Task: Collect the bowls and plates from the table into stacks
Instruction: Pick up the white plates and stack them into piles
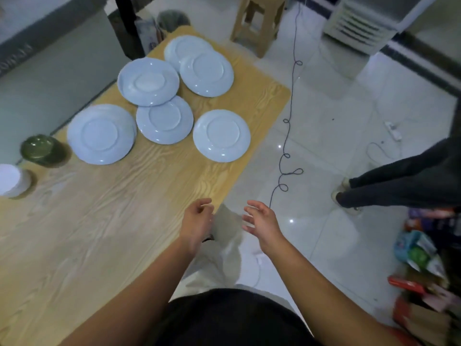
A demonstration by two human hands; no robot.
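While we held both hands out near the right edge of the tabletop (99, 233), neither one gripped anything. Our left hand (197, 221) hung with its fingers loosely curled, and our right hand (262, 226), out over the floor, had its fingers spread apart. Six pale blue plates lay at the far end of the tabletop, well apart from both hands. The farthest plate (182, 47) was partly covered by a second plate (207, 72). A left-centre plate (148, 81) overlapped the middle plate (164, 122). The leftmost plate (101, 133) and the rightmost plate (221, 135) each lay alone. A green jar (41, 149) and a white container (11, 179) stood at the left edge.
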